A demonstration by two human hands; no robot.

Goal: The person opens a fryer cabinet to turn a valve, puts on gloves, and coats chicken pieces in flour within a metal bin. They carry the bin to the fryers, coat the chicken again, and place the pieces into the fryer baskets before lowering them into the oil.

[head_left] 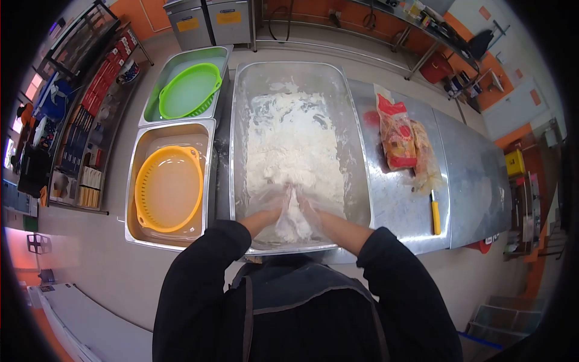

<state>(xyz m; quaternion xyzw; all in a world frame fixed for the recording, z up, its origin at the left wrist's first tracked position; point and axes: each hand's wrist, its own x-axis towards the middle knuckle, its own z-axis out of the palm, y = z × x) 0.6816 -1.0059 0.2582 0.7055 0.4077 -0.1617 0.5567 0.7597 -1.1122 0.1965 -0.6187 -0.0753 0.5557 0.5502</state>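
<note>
Pale flour [295,142] covers much of the floor of a large metal tray [239,120]. Both hands are low in the tray, in clear plastic gloves dusted with flour. My left hand [274,202] and my right hand [312,208] come together around a flour-coated piece [294,220] near the tray's front edge. The piece lies between the hands, and its exact shape is hard to make out. Glove film and flour hide most of the fingers, though both hands appear pressed to the piece.
Left of the tray, a yellow basket [142,192] and a green basket [215,81] sit in metal pans of liquid. To the right on the steel table [398,211] lie a red-marked plastic bag [398,136], another clear bag [425,158] and a yellow-handled knife [435,216].
</note>
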